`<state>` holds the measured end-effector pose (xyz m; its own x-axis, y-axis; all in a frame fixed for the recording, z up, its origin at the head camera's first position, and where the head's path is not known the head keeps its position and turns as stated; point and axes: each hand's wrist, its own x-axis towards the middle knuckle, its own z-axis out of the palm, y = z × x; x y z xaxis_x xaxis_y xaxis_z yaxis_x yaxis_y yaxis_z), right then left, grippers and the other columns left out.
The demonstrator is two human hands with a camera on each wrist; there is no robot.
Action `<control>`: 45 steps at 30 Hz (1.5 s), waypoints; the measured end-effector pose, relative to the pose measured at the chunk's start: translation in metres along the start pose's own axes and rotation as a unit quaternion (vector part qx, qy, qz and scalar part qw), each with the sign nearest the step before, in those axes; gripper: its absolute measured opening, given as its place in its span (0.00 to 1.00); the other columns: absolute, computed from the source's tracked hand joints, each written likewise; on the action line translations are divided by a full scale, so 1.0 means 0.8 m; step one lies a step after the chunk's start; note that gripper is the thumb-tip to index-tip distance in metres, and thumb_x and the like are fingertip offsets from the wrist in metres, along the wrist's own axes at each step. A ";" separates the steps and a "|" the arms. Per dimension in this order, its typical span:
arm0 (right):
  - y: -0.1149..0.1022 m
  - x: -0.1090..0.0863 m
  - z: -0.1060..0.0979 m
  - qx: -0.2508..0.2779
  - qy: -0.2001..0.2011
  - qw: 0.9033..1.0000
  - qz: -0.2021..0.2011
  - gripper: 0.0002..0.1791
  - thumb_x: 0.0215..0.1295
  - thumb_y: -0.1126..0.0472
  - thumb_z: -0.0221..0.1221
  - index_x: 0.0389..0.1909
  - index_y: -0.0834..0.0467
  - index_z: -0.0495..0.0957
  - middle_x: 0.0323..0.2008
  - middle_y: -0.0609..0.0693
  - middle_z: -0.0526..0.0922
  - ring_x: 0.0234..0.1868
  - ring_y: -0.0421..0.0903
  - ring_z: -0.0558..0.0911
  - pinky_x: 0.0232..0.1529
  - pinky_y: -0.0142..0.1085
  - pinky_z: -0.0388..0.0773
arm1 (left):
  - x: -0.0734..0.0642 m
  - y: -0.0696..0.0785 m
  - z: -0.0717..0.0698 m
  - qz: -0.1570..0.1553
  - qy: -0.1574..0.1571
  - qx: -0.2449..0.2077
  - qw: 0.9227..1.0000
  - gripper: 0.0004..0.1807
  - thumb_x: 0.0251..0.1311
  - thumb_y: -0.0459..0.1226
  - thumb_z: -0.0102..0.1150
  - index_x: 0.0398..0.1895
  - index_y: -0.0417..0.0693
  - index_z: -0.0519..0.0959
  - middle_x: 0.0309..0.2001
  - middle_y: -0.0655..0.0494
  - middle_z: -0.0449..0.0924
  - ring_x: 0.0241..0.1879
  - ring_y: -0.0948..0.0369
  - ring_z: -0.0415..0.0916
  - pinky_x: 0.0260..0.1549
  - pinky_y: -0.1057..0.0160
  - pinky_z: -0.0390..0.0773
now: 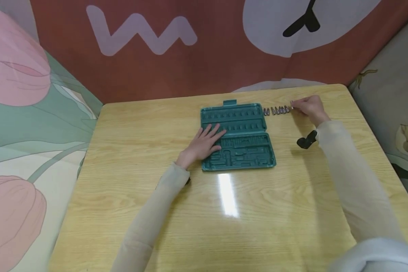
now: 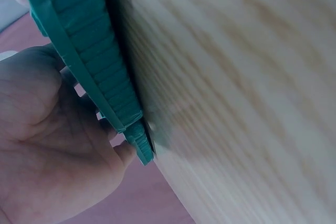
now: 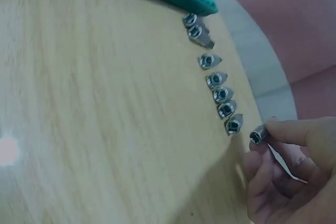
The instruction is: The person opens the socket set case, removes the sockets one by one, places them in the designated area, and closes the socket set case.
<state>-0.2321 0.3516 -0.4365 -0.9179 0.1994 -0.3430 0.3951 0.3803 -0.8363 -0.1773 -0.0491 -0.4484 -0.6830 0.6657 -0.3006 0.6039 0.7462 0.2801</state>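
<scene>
A green plastic tool case (image 1: 238, 166) lies unfolded on the table, its moulded slots facing up. My left hand (image 1: 202, 146) rests across its left side with fingers spread and straight. In the left wrist view, the palm of the left hand (image 2: 58, 145) is beside the edge of the case (image 2: 89, 51). My right hand (image 1: 311, 107) is right of the case, over the back of the table. In the right wrist view, its thumb and fingers pinch a small metal bit socket (image 3: 257, 135). Several similar bit sockets (image 3: 223, 94) lie in a row between the case and this hand.
The wooden table (image 1: 139, 139) meets a red patterned backdrop (image 1: 217, 68) at the back. Patterned cloth (image 1: 387, 94) hangs along the right. A black strap piece (image 1: 306, 140) sticks out by the right wrist. A bright reflection shines on the tabletop in front of the case.
</scene>
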 end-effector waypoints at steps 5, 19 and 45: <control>0.010 0.002 -0.002 -0.006 0.015 1.000 -0.001 0.17 0.66 0.54 0.62 0.46 0.63 0.84 0.24 0.41 0.83 0.26 0.39 0.80 0.26 0.33 0.76 | -0.002 0.001 -0.001 -0.002 -0.001 -0.003 1.000 0.34 0.74 0.51 0.38 0.78 0.59 0.43 0.77 0.53 0.32 0.75 0.51 0.28 0.70 0.48 0.33; 0.012 0.008 0.012 -0.046 0.072 0.996 0.004 0.08 0.62 0.52 0.64 0.30 0.51 0.86 0.19 0.34 0.79 0.22 0.36 0.76 0.25 0.29 0.73 | -0.004 0.001 -0.003 -0.006 0.002 0.005 1.000 0.34 0.75 0.51 0.38 0.78 0.59 0.42 0.77 0.52 0.32 0.75 0.51 0.28 0.70 0.48 0.33; 0.023 0.006 0.008 -0.012 0.063 0.998 0.016 0.12 0.64 0.57 0.61 0.40 0.62 0.83 0.18 0.36 0.79 0.22 0.34 0.77 0.25 0.26 0.75 | 0.000 0.009 -0.005 -0.022 -0.014 0.004 1.000 0.34 0.74 0.51 0.39 0.78 0.59 0.44 0.77 0.53 0.32 0.75 0.52 0.29 0.70 0.48 0.35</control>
<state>-0.2299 0.3537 -0.4565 -0.8932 0.3240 -0.3120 0.4268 0.3921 -0.8149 -0.1744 -0.0437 -0.4426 -0.6982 0.6314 -0.3374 0.5760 0.7753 0.2590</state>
